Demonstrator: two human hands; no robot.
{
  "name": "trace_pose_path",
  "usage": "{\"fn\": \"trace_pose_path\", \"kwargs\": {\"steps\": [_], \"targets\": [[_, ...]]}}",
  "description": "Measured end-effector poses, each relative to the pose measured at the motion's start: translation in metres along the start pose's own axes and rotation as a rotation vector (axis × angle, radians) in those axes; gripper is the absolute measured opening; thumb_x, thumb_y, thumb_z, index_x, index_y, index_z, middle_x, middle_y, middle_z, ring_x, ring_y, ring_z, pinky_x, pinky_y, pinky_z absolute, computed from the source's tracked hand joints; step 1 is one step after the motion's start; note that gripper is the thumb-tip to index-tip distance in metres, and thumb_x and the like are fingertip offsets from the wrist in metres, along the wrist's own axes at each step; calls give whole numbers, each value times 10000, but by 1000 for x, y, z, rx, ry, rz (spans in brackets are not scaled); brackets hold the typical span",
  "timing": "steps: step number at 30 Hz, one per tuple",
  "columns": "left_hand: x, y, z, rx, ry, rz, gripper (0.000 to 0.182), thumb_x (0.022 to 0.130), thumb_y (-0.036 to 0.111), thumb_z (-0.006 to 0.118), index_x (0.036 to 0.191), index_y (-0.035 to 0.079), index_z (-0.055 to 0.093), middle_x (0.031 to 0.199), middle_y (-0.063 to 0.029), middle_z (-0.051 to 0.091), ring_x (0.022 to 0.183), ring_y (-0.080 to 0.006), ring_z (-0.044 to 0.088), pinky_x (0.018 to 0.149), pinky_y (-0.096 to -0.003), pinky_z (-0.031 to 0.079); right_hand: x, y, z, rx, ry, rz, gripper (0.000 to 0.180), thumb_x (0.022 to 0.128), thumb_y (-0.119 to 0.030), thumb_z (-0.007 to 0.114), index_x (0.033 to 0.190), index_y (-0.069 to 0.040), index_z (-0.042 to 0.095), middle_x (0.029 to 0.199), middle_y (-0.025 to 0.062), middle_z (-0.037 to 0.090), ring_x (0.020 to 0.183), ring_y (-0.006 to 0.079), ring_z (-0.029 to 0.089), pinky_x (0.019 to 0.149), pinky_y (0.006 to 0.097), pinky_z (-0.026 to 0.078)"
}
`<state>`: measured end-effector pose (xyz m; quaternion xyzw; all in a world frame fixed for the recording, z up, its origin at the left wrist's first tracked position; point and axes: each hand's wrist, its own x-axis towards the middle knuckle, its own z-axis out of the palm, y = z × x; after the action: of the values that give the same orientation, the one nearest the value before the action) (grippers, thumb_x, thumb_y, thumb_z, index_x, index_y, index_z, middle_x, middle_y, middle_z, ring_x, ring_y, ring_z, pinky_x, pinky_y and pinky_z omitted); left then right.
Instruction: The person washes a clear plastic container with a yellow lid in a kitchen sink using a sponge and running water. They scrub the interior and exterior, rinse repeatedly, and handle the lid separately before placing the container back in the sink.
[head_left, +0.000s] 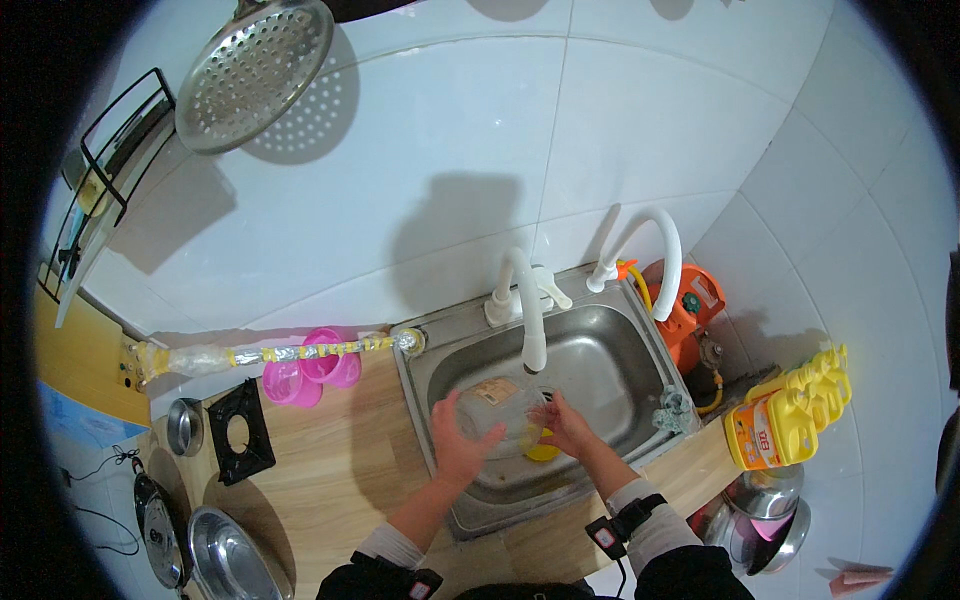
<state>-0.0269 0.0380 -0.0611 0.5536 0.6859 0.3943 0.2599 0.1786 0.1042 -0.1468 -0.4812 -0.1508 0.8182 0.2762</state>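
A clear plastic jar (489, 416) with a paper label is tilted on its side over the stainless steel sink (611, 360). My left hand (459, 448) grips its left end, thumb and fingers spread around it. At the right end, my right hand (566, 429) holds the jar, its fingertips partly hidden by the see-through wall. Just below those fingers shows a yellow round object (541, 448), perhaps a lid; whether it is attached to the jar I cannot tell. Above the jar's right end hangs the spout of a white faucet (532, 341), with no water plainly visible.
A second white faucet (667, 255) and a grey-green cloth (673, 411) are at the sink's right side. Yellow bottles (780, 420) stand beyond it, near an orange gas cylinder (684, 304). Leftward are pink cups (294, 384), a foil-wrapped pipe (277, 354) and a metal basin (232, 559).
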Motion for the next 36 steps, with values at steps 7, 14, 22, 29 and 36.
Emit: {"fn": "trace_pose_path", "kwargs": {"steps": [7, 14, 22, 29, 36], "targets": [[-10, 25, 7, 295, -7, 142, 900, 551, 483, 725, 1247, 54, 349, 1235, -205, 352, 1144, -364, 348, 948, -456, 296, 3, 18, 2, 25, 30, -128, 380, 879, -463, 381, 895, -103, 498, 660, 14, 470, 563, 152, 477, 508, 312, 397], [10, 12, 2, -22, -237, 263, 759, 632, 412, 704, 1243, 96, 382, 1256, -164, 366, 1167, -322, 350, 964, -422, 293, -4, 19, -3, 161, 104, -225, 407, 872, -455, 366, 994, -85, 483, 623, 31, 448, 439, 140, 395, 426, 298, 377], [35, 20, 47, -669, -208, -71, 252, 845, 167, 543, 1061, 37, 556, 1018, -49, 566, 951, -163, 524, 875, -278, 378, -25, 1, 0, 210, 201, -163, 472, 866, -473, 319, 1089, -84, 465, 729, 47, 516, 478, 156, 454, 490, 327, 447], [44, 16, 70, -1121, -163, -414, 308, 890, 301, 458, 994, 31, 564, 970, -58, 584, 910, -148, 529, 830, -265, 383, -25, 1, -18, 248, 229, -263, 419, 868, -452, 372, 1054, -96, 490, 763, 41, 551, 530, 166, 479, 522, 337, 441], [38, -34, 73, -977, -345, -602, 380, 876, 377, 411, 988, 39, 542, 953, -93, 575, 882, -219, 522, 797, -364, 411, -29, -10, -52, 73, 101, -118, 406, 867, -461, 430, 724, -90, 514, 609, 29, 521, 502, 165, 482, 485, 306, 410]]}}
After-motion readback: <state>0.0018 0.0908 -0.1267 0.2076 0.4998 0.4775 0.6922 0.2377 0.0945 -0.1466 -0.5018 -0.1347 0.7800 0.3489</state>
